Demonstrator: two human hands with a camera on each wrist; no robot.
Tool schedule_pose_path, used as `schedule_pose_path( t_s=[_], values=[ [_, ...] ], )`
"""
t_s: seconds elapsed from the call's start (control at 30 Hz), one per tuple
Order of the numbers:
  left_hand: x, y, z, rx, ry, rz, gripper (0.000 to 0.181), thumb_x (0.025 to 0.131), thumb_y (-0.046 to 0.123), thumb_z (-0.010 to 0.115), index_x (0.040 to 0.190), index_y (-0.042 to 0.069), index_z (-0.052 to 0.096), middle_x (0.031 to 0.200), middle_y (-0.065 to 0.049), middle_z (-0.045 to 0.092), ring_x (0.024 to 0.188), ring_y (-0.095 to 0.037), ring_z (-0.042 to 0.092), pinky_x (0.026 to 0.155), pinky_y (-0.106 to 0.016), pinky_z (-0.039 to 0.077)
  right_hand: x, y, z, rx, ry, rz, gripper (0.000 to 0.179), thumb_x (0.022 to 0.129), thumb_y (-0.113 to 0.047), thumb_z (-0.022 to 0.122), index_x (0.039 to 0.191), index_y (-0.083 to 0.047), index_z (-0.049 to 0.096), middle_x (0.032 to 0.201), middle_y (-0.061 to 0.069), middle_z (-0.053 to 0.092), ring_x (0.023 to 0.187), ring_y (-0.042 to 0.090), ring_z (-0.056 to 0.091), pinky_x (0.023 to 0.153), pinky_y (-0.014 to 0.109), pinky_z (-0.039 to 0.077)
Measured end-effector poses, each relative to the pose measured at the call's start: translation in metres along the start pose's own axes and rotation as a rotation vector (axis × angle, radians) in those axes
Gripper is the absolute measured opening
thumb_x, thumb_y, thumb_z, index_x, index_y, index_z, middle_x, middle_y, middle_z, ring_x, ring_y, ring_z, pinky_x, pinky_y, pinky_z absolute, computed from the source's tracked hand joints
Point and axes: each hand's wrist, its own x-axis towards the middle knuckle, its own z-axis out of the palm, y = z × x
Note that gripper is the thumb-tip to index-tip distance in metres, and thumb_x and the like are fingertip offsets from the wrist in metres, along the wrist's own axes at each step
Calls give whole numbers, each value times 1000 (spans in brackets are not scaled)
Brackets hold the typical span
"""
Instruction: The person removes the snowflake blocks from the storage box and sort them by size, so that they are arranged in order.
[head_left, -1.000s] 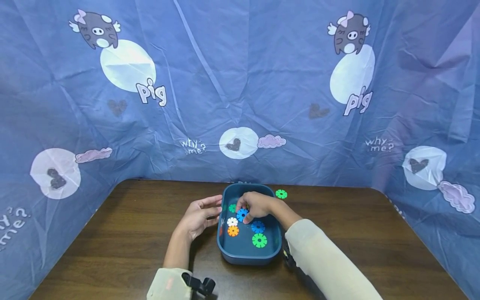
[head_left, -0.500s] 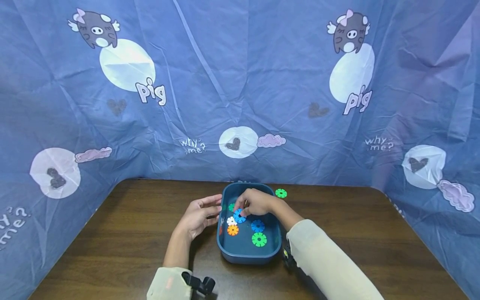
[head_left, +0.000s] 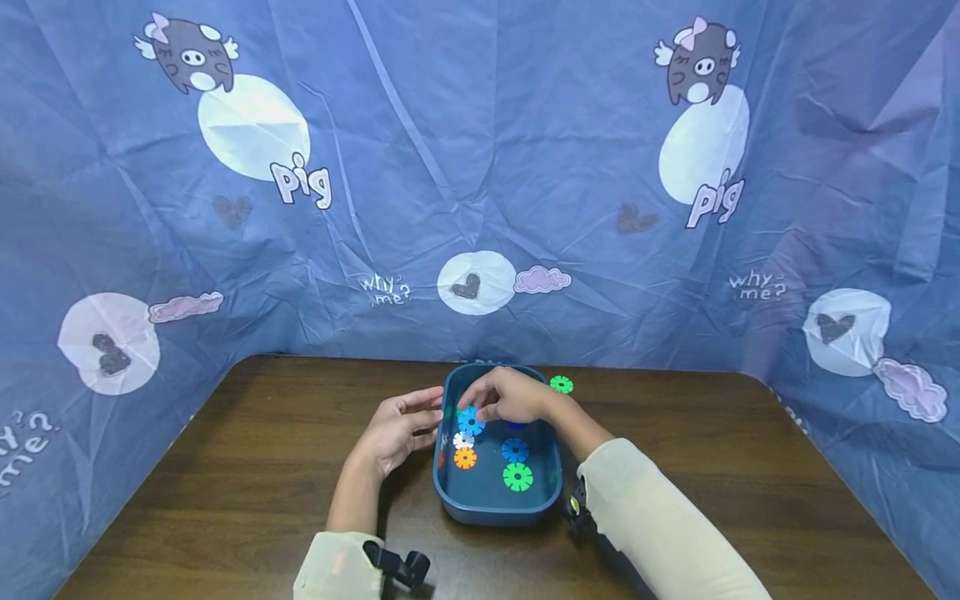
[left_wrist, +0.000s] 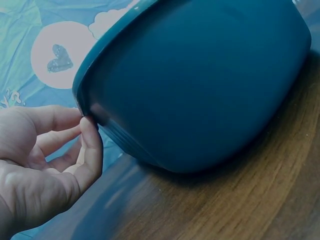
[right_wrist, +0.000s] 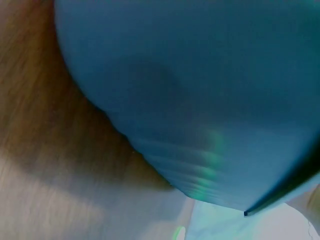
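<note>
Inside the dark blue plastic bin (head_left: 491, 510), the right hand (head_left: 513, 393) pinches a light blue notched plastic disc (head_left: 471, 422) between thumb and fingers, near the left wall. A white disc (head_left: 463, 440) and an orange disc (head_left: 465, 458) lie just in front of it. Toward the bin's right side are a blue disc (head_left: 515, 451) and a green disc (head_left: 517, 477). Outside the bin, the left hand (head_left: 397, 429) touches the left wall with its fingertips, as the left wrist view also shows beneath the rim (left_wrist: 115, 35). The right wrist view shows the bin's outer wall (right_wrist: 200, 100), not the hand.
One more green disc (head_left: 561, 384) lies on the wooden table (head_left: 247, 467) behind the bin's back right corner. A blue printed cloth (head_left: 480, 167) hangs behind the table's back edge.
The right hand has moved left and away from the person inside the bin, carrying the light blue disc, which now covers most of a small green disc. The left hand stays in place.
</note>
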Motion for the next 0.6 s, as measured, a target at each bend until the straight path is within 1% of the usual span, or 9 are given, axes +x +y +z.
schedule_pose_path(
  t_s=[0.2, 0.37, 0.47, 0.6],
  values=[
    [0, 0, 0, -1, -5, 1, 47, 95, -4, 64, 141, -1, 58, 138, -22, 56, 100, -22, 64, 80, -34, 56, -3, 0, -8, 48, 43, 0, 24, 96, -3, 70, 118, -9, 76, 96, 1, 73, 86, 16, 65, 77, 31, 57],
    [1, -1, 0, -3, 3, 7, 47, 95, -4, 65, 141, -2, 58, 138, -23, 56, 101, -22, 64, 79, -33, 56, -7, -1, -20, 56, 95, 13, 25, 97, -3, 69, 120, -5, 74, 100, 2, 73, 90, 16, 66, 82, 32, 57],
    [1, -2, 0, -7, 9, 13, 47, 94, -4, 65, 141, -2, 58, 138, -23, 57, 100, -22, 64, 78, -33, 56, -11, -2, -27, 62, 125, 17, 26, 97, -3, 69, 122, -4, 74, 101, 3, 74, 91, 17, 67, 83, 35, 57],
    [1, -2, 0, -12, 12, 18, 47, 94, -5, 65, 140, -2, 58, 136, -23, 58, 99, -21, 64, 78, -33, 56, -17, -2, -37, 77, 160, 35, 25, 97, -3, 68, 122, -6, 74, 102, 2, 74, 93, 18, 68, 82, 39, 57]
  ],
)
